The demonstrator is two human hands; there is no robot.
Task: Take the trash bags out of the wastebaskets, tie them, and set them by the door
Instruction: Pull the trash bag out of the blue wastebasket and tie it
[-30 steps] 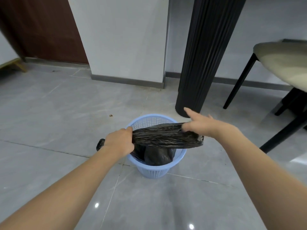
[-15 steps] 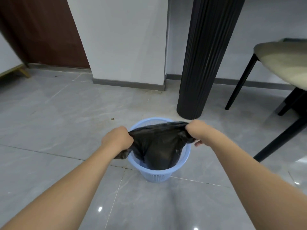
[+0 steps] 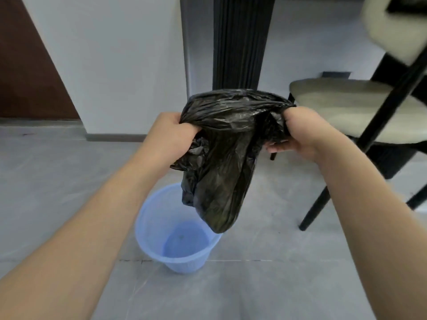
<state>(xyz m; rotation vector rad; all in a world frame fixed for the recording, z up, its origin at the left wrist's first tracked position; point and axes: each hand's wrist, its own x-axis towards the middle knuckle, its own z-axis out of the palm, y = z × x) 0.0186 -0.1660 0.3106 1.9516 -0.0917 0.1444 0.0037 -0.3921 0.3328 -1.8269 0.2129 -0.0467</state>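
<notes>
- Above the blue wastebasket [image 3: 161, 229], I hold the black trash bag [image 3: 221, 162] up in the air with both hands.
- My left hand [image 3: 171, 132] has its fingers curled tight round the left side of the bag's gathered top, with crumpled plastic bunching out below my fist.
- My right hand [image 3: 300, 132] grips the right side of the top; the fingers are wrapped into the plastic and the thumb lies underneath.
- Between my fists the bag's mouth is stretched into a wrinkled band, and the body hangs down from it, tapering to a rounded bottom.
- That bottom end hangs over the far right edge of the wastebasket's rim; whether it touches the rim I cannot tell.
- The wastebasket stands upright on the grey tiled floor [image 3: 265, 285], its blue base showing inside.
- Far beyond the bag rises a black fluted column [image 3: 240, 42], with a white wall [image 3: 111, 61] to its left.
- On the right stands a chair [image 3: 342, 105] with a pale cushioned seat and black legs.
</notes>
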